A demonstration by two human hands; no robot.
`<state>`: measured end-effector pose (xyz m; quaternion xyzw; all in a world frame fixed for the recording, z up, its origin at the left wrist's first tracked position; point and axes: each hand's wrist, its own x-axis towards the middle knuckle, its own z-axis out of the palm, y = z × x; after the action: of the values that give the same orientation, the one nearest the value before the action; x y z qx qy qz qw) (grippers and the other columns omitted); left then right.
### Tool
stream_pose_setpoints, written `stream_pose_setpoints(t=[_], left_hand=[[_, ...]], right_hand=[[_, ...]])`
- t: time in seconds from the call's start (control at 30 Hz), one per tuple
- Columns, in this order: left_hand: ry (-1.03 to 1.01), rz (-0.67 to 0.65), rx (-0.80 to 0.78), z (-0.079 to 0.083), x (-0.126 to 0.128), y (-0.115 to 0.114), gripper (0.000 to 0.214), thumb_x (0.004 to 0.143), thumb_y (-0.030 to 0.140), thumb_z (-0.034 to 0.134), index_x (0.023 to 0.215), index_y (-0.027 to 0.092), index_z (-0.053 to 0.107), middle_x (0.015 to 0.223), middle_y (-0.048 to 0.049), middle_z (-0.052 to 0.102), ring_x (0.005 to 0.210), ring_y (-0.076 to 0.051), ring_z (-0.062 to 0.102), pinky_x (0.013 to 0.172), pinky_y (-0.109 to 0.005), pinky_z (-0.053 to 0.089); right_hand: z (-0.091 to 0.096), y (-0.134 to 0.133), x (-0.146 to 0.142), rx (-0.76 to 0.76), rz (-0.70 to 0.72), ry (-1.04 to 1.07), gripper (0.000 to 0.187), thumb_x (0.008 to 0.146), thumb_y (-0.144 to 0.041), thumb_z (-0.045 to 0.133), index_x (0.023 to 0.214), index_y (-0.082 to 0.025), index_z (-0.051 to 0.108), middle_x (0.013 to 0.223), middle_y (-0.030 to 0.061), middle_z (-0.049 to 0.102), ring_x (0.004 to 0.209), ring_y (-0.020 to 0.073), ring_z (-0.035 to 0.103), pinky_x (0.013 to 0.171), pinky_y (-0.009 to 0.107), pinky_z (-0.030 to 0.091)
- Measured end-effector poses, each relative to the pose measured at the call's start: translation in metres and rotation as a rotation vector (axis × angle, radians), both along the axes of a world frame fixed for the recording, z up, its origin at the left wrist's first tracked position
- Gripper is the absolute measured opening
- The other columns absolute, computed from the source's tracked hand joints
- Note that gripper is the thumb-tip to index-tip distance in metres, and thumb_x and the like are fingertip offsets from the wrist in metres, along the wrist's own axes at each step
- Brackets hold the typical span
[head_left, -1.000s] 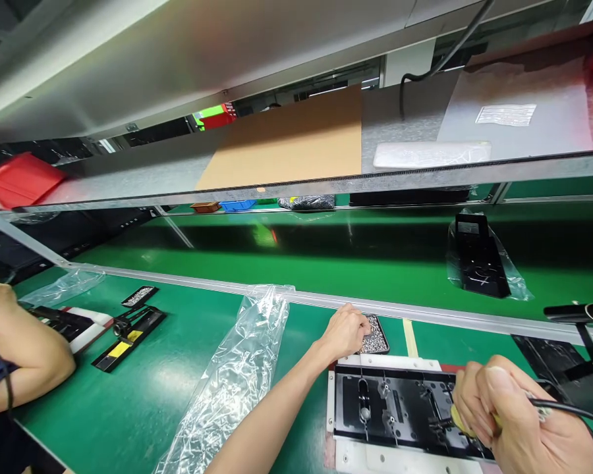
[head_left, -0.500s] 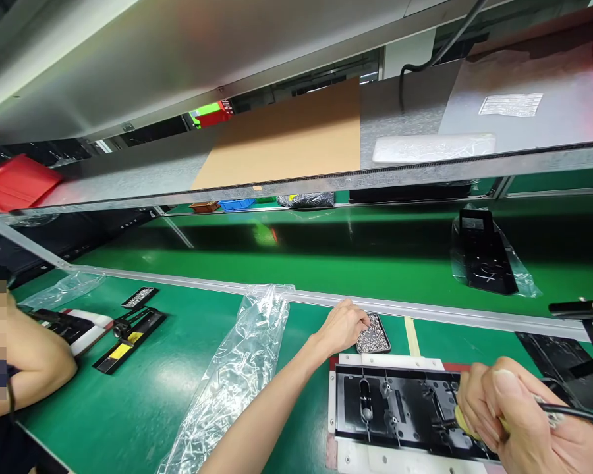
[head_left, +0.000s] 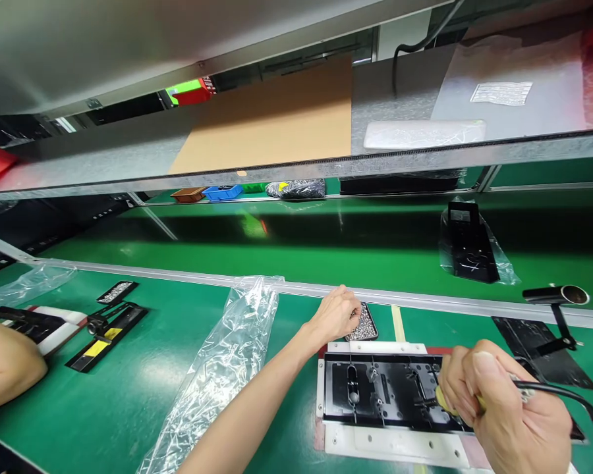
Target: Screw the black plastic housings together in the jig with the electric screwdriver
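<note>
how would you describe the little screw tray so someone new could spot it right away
Find the green bench and the black plate on its white base. Just beyond the plate's far left corner, under the left hand, lies a small dark tray. Only it is heaped with tiny silver screws.
</note>
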<state>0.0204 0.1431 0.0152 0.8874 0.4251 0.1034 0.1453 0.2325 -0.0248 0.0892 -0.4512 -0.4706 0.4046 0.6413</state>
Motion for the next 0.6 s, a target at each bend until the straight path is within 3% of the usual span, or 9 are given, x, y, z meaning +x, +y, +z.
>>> stream_pose_setpoints(t=[0.13, 0.27, 0.43, 0.6], left_hand=[[-0.115, 0.028, -0.067, 0.018, 0.009, -0.020, 0.016, 0.090, 0.005, 0.063, 0.085, 0.017, 0.072, 0.085, -0.0033, 0.074, 0.099, -0.023, 0.065, 0.092, -0.035, 0.053], [-0.209, -0.049, -0.158, 0.032, 0.028, -0.049, 0.010, 0.095, 0.014, 0.068, 0.095, 0.020, 0.076, 0.097, 0.0003, 0.080, 0.100, -0.018, 0.068, 0.089, -0.027, 0.053], [-0.199, -0.198, -0.184, 0.031, 0.048, -0.068, 0.011, 0.098, 0.013, 0.070, 0.096, 0.020, 0.078, 0.097, 0.0001, 0.082, 0.096, -0.019, 0.068, 0.093, -0.029, 0.051], [-0.136, -0.368, -0.140, 0.027, 0.054, -0.072, 0.015, 0.105, 0.015, 0.062, 0.098, 0.017, 0.076, 0.097, -0.0040, 0.081, 0.087, -0.018, 0.065, 0.097, -0.033, 0.048]], right_hand=[[0.004, 0.001, -0.001, -0.004, 0.013, 0.018, 0.051, 0.109, -0.045, 0.058, 0.067, -0.022, 0.041, 0.057, -0.0018, 0.040, 0.049, 0.0121, 0.041, 0.044, 0.027, 0.034], [0.007, 0.000, -0.004, 0.005, 0.023, 0.026, 0.052, 0.110, -0.045, 0.056, 0.066, -0.021, 0.042, 0.056, -0.0020, 0.040, 0.048, 0.0111, 0.040, 0.044, 0.026, 0.034], [0.010, -0.004, -0.009, -0.076, -0.069, 0.056, 0.053, 0.109, -0.048, 0.057, 0.067, -0.021, 0.040, 0.058, -0.0022, 0.040, 0.052, 0.0114, 0.039, 0.049, 0.028, 0.031], [0.002, -0.002, -0.001, 0.004, 0.033, 0.041, 0.050, 0.110, -0.046, 0.056, 0.068, -0.022, 0.042, 0.056, -0.0020, 0.042, 0.050, 0.0125, 0.041, 0.046, 0.028, 0.033]])
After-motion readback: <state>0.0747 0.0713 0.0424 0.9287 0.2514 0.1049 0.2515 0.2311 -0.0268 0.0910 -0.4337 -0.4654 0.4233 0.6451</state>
